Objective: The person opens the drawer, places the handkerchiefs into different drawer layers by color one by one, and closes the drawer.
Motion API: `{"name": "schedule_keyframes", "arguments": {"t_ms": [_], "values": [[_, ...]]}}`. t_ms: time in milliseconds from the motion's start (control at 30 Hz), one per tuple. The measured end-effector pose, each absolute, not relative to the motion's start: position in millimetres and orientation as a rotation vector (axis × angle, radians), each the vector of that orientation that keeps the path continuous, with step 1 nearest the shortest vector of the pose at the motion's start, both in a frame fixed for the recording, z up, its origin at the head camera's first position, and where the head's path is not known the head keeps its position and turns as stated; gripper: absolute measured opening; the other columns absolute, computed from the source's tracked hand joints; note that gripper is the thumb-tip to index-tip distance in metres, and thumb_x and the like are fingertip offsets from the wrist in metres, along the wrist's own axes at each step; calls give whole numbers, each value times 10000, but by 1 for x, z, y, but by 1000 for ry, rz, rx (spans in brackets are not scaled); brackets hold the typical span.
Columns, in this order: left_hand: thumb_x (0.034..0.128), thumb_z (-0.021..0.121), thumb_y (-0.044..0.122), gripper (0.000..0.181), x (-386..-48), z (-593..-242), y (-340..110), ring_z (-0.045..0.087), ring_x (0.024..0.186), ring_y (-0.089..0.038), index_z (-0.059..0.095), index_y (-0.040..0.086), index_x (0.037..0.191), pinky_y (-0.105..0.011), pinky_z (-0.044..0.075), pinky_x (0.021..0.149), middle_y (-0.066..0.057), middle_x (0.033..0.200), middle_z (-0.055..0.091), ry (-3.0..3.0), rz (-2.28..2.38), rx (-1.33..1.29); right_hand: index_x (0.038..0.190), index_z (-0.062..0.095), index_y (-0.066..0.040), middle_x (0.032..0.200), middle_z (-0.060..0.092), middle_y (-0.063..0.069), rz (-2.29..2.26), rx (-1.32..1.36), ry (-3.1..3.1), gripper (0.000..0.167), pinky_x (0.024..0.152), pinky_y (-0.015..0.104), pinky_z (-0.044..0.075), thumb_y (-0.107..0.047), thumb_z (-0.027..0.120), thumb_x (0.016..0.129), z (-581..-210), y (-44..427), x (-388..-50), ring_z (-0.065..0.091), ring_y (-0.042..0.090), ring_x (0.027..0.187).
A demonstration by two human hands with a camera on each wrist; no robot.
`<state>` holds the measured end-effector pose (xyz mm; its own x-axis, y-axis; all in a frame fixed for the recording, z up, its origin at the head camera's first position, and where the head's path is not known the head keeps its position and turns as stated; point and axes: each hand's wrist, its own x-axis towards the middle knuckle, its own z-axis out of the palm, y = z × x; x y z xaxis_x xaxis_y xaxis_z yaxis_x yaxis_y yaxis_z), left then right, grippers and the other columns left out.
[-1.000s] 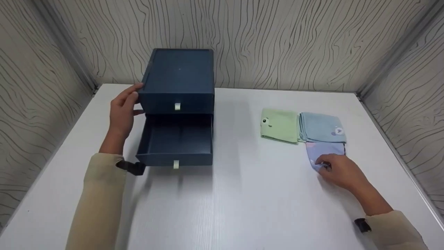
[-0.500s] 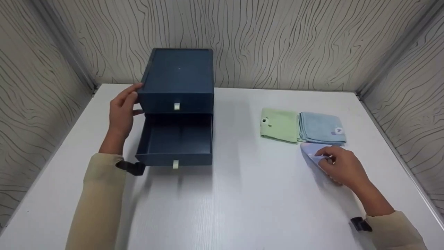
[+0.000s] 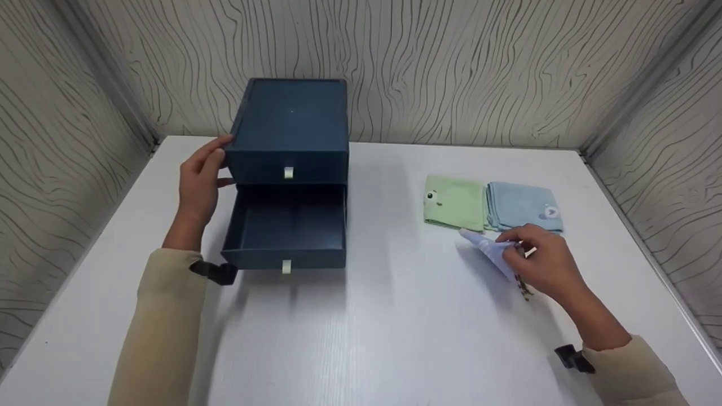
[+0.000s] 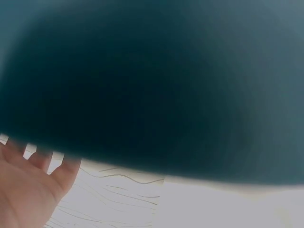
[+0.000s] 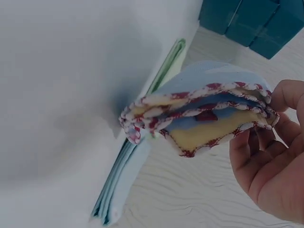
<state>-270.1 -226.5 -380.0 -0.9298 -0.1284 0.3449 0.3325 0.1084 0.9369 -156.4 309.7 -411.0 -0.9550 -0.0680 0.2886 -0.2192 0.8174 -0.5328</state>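
My right hand pinches a folded lavender handkerchief by one edge, lifted off the table and tilted. In the right wrist view the handkerchief shows layered folds, a yellow and blue inside, and a red-and-white stitched border. My left hand rests its fingers against the left side of a dark blue two-drawer box. Its lower drawer is pulled out with nothing inside; the upper one is closed. Dark blue fills most of the left wrist view, hiding the fingertips partly.
A folded green handkerchief with a small animal face lies beside a folded light blue handkerchief on the right of the white table. Patterned walls enclose the back and sides.
My right hand has picked the lavender handkerchief up from in front of the light blue one and carried it left, tilting it. The left hand and drawer box have not moved.
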Motion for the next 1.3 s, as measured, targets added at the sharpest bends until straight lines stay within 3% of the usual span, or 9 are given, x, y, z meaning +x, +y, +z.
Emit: {"name": "schedule_keyframes", "arguments": {"t_ms": [567,1033,1300], "values": [[1015,480,243,334,-270,-381,-225,631,937,-132,633,113,1282,-228,556,651,21,1097,626,-2018,-1889,-200,902,726,-154,876,673,-36,1039,400,-2647,225,635,164,496,26,612,828,-378,247,-164,553,76,754],[1009,491,236,329,-271,-382,-225,638,927,-138,641,106,1271,-222,550,634,11,1103,634,-1984,-1898,-212,914,730,-92,896,670,10,1204,434,-2419,185,595,184,510,21,607,835,-337,186,-178,579,121,727],[1013,480,231,331,-269,-381,-224,640,938,-138,637,104,1275,-232,556,647,10,1133,628,-1982,-1911,-208,921,730,-88,912,680,36,1175,539,-2439,159,634,279,503,-52,603,834,-310,140,-201,583,142,719]]}}
